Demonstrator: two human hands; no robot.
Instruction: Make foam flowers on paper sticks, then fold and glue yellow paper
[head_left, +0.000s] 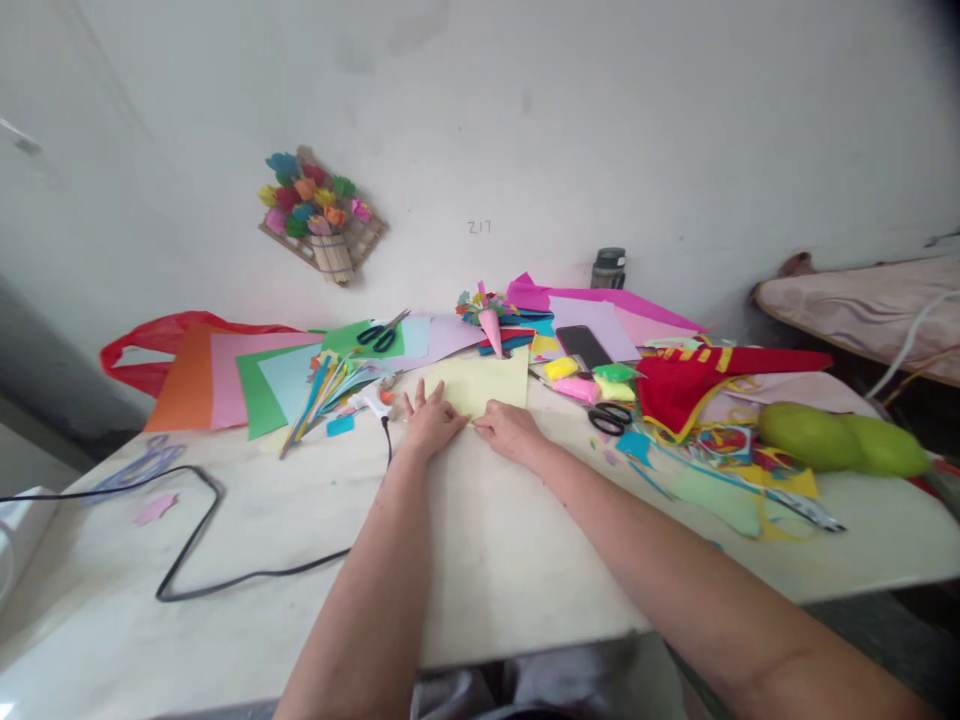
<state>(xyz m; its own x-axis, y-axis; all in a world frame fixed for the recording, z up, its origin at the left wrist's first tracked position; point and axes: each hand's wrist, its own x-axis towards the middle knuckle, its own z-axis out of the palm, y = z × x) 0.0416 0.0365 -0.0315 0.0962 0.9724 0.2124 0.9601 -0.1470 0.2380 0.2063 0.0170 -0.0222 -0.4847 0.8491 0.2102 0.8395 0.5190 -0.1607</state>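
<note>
A pale yellow sheet of paper (pixel 491 383) lies on the table in front of me. My left hand (pixel 433 420) rests flat on its near left part, fingers spread and thumb reaching toward the near edge. At that same edge my right hand (pixel 510 430) is closed, its thumb and curled fingers pinching the paper. A narrow strip along the edge between my hands looks folded, though the detail is too small to be sure. Just left of my left hand lies a white glue gun (pixel 373 400) with a black cord.
Coloured sheets (pixel 225 375), paper strips (pixel 311 400) and green-handled scissors (pixel 384 335) lie left. Right are a phone (pixel 583 347), clay packets (pixel 576 388), black scissors (pixel 609 418), red cloth (pixel 679 385) and a green fruit-like object (pixel 840 438). A black cable (pixel 255 577) crosses the table (pixel 525 590).
</note>
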